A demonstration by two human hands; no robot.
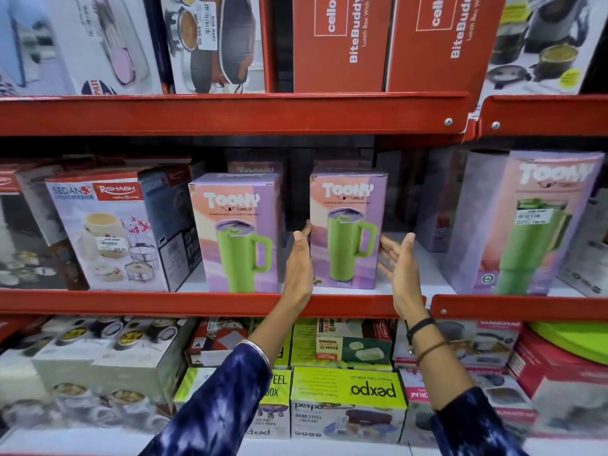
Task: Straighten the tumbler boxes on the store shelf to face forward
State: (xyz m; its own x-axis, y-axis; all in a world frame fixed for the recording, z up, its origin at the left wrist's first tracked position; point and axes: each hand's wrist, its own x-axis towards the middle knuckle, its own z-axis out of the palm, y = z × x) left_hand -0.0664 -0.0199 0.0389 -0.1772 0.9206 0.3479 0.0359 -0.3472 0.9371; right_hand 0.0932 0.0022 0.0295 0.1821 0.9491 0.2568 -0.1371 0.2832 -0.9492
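Boxes behind the front row sit in shadow, only their purple tops showing, and the small print is too blurred to read. On the red middle shelf [210,302] stand three Toony tumbler boxes, each picturing a green mug: the left box [235,232], the middle box [347,228] and the right box [526,222], which is turned at an angle. The left hand [300,261] lies flat against the middle box's left side. The right hand [399,268] is near its right side, fingers [386,250] spread and loose, gripping nothing.
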